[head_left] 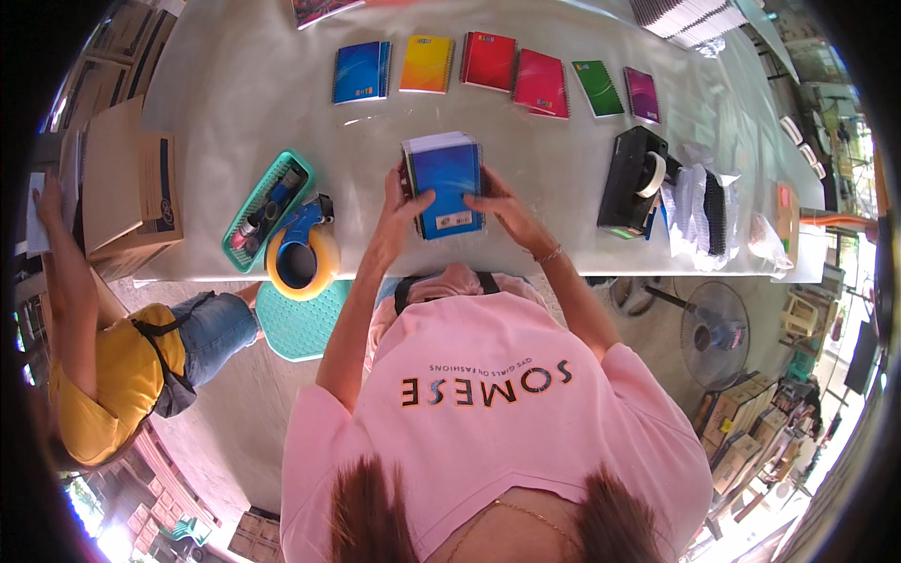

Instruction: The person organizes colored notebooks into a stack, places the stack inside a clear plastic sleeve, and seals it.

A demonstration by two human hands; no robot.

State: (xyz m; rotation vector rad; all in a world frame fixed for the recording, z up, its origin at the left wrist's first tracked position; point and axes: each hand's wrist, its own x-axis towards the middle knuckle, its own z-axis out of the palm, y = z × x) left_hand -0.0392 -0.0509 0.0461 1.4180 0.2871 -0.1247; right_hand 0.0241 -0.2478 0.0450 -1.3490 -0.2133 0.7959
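A small stack of spiral notebooks (449, 175), with a blue cover on top, is held between my two hands in front of me at the table. My left hand (400, 208) grips its left side, thumb over the blue cover. On the opposite side, my right hand (505, 205) closes around the edge, its thumb also on the cover. Beyond them runs a row of spiral notebooks: blue (360, 72), yellow (427, 65), red (488, 60), pink-red (542, 83), green (599, 88) and purple (643, 96). The fingers beneath the stack are hidden.
A green basket (246, 208) of small items and a blue tape dispenser (305, 225) with yellow tape lie left. Right are a black tape dispenser (631, 178) and plastic-wrapped binding coils (715, 214). A co-worker in yellow (117, 389) stands by a cardboard box (131, 188).
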